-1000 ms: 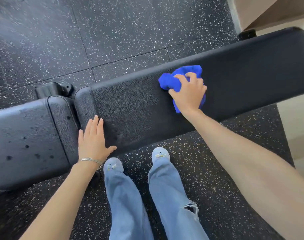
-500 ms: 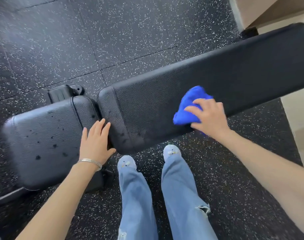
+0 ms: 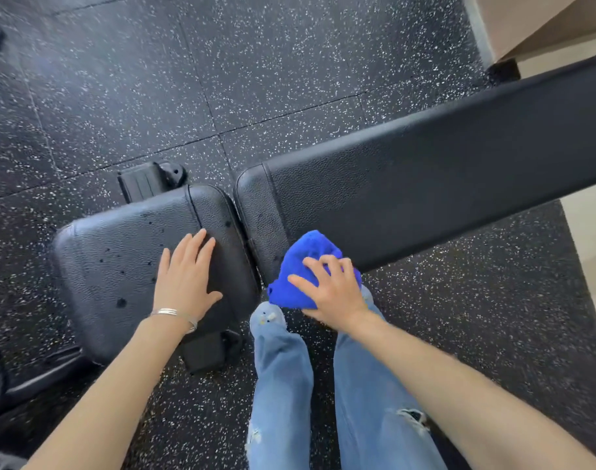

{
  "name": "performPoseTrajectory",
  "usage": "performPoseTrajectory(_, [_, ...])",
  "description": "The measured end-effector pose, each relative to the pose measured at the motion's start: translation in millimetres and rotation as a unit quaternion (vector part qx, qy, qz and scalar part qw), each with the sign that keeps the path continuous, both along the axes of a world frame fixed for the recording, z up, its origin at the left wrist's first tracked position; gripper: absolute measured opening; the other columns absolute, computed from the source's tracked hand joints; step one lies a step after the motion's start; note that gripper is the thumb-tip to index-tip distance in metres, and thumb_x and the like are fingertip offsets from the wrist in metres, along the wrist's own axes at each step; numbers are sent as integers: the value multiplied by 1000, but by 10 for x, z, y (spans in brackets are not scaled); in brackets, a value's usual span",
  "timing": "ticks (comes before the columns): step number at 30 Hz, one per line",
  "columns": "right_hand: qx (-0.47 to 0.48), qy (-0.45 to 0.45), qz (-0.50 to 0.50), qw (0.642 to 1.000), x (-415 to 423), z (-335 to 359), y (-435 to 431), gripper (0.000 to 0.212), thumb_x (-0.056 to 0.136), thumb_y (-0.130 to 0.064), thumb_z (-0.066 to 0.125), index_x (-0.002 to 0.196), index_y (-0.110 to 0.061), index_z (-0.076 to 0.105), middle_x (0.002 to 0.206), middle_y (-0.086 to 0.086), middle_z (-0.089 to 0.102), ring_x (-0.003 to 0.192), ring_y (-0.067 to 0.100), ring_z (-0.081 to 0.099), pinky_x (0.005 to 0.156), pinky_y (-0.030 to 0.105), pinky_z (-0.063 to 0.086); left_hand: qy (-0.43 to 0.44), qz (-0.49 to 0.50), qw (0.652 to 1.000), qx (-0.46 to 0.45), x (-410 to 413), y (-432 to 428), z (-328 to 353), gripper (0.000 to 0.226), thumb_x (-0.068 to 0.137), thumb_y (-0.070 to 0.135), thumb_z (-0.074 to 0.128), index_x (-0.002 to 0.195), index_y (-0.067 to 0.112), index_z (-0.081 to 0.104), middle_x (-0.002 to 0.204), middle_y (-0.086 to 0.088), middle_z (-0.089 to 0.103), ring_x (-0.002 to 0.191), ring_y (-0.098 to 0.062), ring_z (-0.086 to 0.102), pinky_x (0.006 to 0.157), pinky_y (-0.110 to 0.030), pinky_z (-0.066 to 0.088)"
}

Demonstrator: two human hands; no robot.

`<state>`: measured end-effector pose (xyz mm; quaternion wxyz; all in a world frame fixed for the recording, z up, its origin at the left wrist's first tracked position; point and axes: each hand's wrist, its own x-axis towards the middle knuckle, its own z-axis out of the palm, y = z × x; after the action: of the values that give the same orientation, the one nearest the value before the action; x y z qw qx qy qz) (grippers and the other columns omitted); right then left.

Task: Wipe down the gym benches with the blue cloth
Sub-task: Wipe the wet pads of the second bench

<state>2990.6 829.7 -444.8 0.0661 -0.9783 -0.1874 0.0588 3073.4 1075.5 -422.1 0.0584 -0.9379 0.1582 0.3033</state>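
1. Just below the middle of the frame, the bunched, bright blue microfibre cloth [image 3: 300, 266] sits on the near left corner of the long black textured-vinyl back pad [image 3: 425, 184], spilling over its near edge, just right of the gap between the two pads.
2. A second ago the cloth was further right and higher up on that pad. It has swept down to the near edge and then left to this corner.
3. The right hand [image 3: 333, 293] lies on top of the cloth with its fingers bent over the bundle, gripping it and pressing it to the vinyl.
4. The left hand [image 3: 184, 279], with thin silver bangles [image 3: 174, 313] at the wrist, has shifted left, off the long pad's end and onto the shorter black vinyl seat pad [image 3: 120, 266]. It rests there flat, fingers straight, holding nothing.
5. I read that as the stroke along the long pad reaching its end, so the seat pad looks like the next surface.
6. That seat pad carries scattered dark spots [image 3: 121, 302], so it seems not yet wiped.
7. The cloth looks thick and soft, crumpled into a rounded wad rather than folded flat, with part of it hidden under the hand.
8. Black rubber flooring flecked with white [image 3: 289, 62] fills the rest of the frame, with blue jeans [image 3: 283, 385] at the bottom.
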Motion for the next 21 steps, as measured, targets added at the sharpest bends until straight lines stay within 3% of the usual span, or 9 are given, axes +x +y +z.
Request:
performPoseTrajectory(2, [-25, 0, 89, 996, 274, 63, -175, 55, 41, -50, 84, 92, -34, 71, 101, 3, 69, 74, 26, 62, 63, 34, 49, 10, -12, 1000, 0, 20, -7, 9, 98, 77, 47, 70, 150, 18, 12, 159, -2, 5, 147, -23, 5, 119, -46, 12])
performPoseTrajectory(3, [-43, 1, 73, 996, 445, 90, -178, 53, 42, -49, 83, 91, -34, 70, 101, 1, 68, 75, 26, 61, 63, 34, 48, 14, -15, 1000, -7, 25, -33, 13, 98, 77, 47, 70, 150, 18, 12, 159, -2, 4, 147, -24, 4, 119, -46, 11])
performPoseTrajectory(5, [-32, 18, -100, 994, 794, 118, -7, 51, 47, -44, 82, 95, -33, 69, 104, 1, 65, 83, 27, 59, 69, 37, 45, 13, -21, 999, -25, 31, -120, 20, 99, 77, 48, 69, 150, 17, 11, 159, -3, 4, 147, -24, 4, 118, -46, 11])
performPoseTrajectory(7, [9, 69, -271, 960, 1032, 113, 246, 48, 60, -40, 77, 105, -31, 66, 115, 3, 58, 96, 30, 53, 75, 40, 39, 11, -27, 999, -42, 24, -236, 38, 99, 77, 48, 69, 150, 18, 10, 159, -2, 3, 147, -22, 3, 118, -46, 10])
performPoseTrajectory(8, [16, 79, -303, 950, 1022, 87, 320, 47, 62, -39, 76, 107, -31, 65, 117, 4, 57, 97, 31, 51, 75, 40, 37, 11, -32, 998, -53, 15, -297, 50, 99, 77, 47, 69, 150, 18, 10, 159, -2, 3, 147, -22, 3, 118, -46, 10])
performPoseTrajectory(12, [27, 36, -225, 973, 213, 22, 271, 54, 45, -35, 84, 97, -27, 70, 107, 7, 65, 84, 32, 58, 65, 39, 44, 10, -59, 995, -80, -6, -442, 93, 96, 79, 41, 68, 150, 19, 7, 159, -1, 0, 147, -20, 1, 118, -44, 7])
performPoseTrajectory(16, [-13, 119, -142, 983, -776, 40, -18, 56, 32, -41, 89, 83, -28, 72, 91, 1, 68, 70, 26, 60, 57, 34, 48, 16, -75, 993, -89, -25, -488, 97, 95, 81, 39, 67, 150, 18, 6, 160, -2, 0, 147, -22, 1, 119, -45, 6])
performPoseTrajectory(18, [-44, 140, -150, 978, -979, 106, -184, 58, 27, -45, 90, 80, -31, 73, 85, -1, 67, 64, 24, 60, 54, 32, 48, 21, -75, 993, -91, -39, -521, 108, 94, 82, 40, 66, 150, 18, 5, 160, -2, 0, 147, -22, 1, 119, -45, 7])
performPoseTrajectory(21, [15, 62, -210, 976, -856, 221, -335, 53, 39, -34, 88, 89, -26, 74, 92, 6, 66, 79, 27, 55, 59, 37, 47, 12, -70, 993, -90, -23, -544, 96, 94, 81, 40, 67, 150, 18, 6, 159, -2, 1, 147, -22, 1, 119, -45, 8])
